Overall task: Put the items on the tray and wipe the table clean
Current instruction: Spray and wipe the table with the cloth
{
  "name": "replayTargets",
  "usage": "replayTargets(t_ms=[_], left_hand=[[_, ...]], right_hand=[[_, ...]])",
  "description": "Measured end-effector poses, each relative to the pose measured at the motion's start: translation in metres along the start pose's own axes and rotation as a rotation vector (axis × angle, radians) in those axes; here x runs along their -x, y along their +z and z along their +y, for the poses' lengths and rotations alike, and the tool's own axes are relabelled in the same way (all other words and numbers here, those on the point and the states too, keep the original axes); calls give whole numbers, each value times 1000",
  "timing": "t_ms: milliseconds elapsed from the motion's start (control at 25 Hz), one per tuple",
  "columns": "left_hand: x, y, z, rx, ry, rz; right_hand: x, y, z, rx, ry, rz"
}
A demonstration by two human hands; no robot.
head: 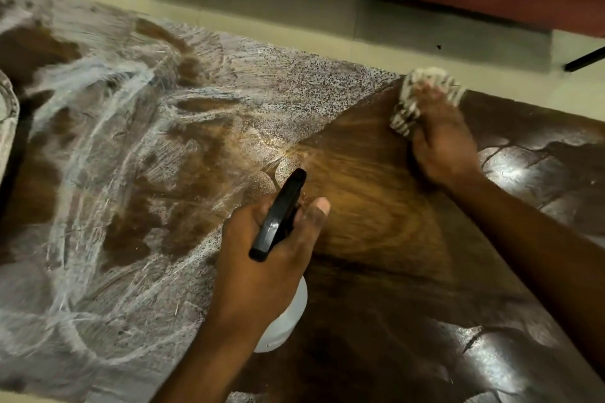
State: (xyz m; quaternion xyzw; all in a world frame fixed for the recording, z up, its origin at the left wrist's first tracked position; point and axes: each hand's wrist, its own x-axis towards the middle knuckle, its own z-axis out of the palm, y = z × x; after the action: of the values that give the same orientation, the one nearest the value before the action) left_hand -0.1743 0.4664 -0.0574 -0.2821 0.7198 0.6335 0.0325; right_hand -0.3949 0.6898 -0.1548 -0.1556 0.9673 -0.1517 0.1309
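Worktop (376, 206) of dark wood is filmed with white foam from nine o'clock to centre. A spray bottle (281, 216) is gripped in the left hand (262, 258), nozzle aimed toward one o'clock. A crumpled cloth (422, 98) is clutched by the right hand (438, 141) at two o'clock, nearer the unwiped far edge.

The table (376, 222) is dark brown wood with a swirling grain, smeared on its left with whitish speckled streaks, while the cloth (422, 98) is white with dark stripes, the spray bottle (281, 314) white with a black head, the floor (294, 26) pale cream.
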Motion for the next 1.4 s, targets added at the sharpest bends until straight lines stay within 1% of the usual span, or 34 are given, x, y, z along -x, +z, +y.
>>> replayTargets(t_ms=[40,80,120,160,200,240,320,360,400,440,480,520,600,640,680,720,760,800,840,880,920,960,1000,1040,1080,1120,1160,1240,1280,1320,1360,1400], left_hand=[[-3,1,1,6,2,10],[-6,2,1,18,-3,22],[-9,4,2,29,-15,34],[-12,6,3,36,-25,43],[-15,9,4,35,-27,50],[-18,10,4,25,-23,55],[-24,9,6,-14,-13,66],[-27,8,7,-32,-9,71],[-28,7,7,-41,-3,70],[-27,5,8,-53,1,66],[-26,3,8,-77,4,60],[-24,0,9,-110,0,52],[-16,-5,8,-131,-16,37],[-11,-8,7,-124,-22,33],[-4,-13,4,-106,-29,31],[1,-15,0,-86,-43,26],[8,-18,-5,-66,-66,21],[15,-19,-11,-52,-98,24],[22,-21,-16,-42,-135,31],[29,-25,-21,-51,-156,27],[36,-29,-25,-76,-155,9],[44,-36,-29,-95,-148,-14],[53,-43,-33,-106,-144,-28],[60,-50,-37,-118,-138,-41],[68,-58,-40,-124,-139,-55],[75,-63,-42,-123,-141,-67],[84,-69,-43,-114,-141,-71],[99,-78,-46,-66,-155,-68],[108,-83,-50,-28,-169,-74],[117,-89,-54,-6,-186,-91],[126,-96,-58,1,-198,-123],[136,-102,-63,8,-209,-156]], right_hand=[[-10,-1,-2,-45,127,84],[-18,3,-13,-81,214,133],[-24,10,-32,-102,242,142],[-25,20,-54,-104,191,106],[-22,31,-77,-101,70,36],[-17,42,-101,-93,-102,-59],[-4,60,-130,-15,-534,-289],[-3,62,-131,57,-743,-375],[-10,58,-123,119,-898,-407],[-19,51,-110,153,-933,-404],[-29,46,-94,167,-855,-369],[-39,39,-79,158,-709,-308],[-57,24,-59,42,-340,-146],[-63,22,-61,-34,-178,-58],[-62,24,-74,-85,-62,19],[-57,30,-91,-120,-7,45],[-45,39,-107,-135,-26,22],[-24,52,-121,-129,-108,-40],[4,64,-133,-96,-246,-129],[36,74,-142,-48,-425,-217],[69,84,-146,-2,-652,-283],[99,93,-142,16,-894,-304],[124,100,-134,12,-1078,-349],[141,100,-120,47,-1168,-435],[148,95,-103,103,-1173,-504],[151,88,-82,155,-1100,-503],[152,79,-64,177,-934,-453],[153,63,-43,111,-505,-252],[155,61,-46,26,-288,-141],[160,67,-63,-71,-90,-27],[170,77,-91,-159,74,68],[183,92,-121,-222,186,122]])
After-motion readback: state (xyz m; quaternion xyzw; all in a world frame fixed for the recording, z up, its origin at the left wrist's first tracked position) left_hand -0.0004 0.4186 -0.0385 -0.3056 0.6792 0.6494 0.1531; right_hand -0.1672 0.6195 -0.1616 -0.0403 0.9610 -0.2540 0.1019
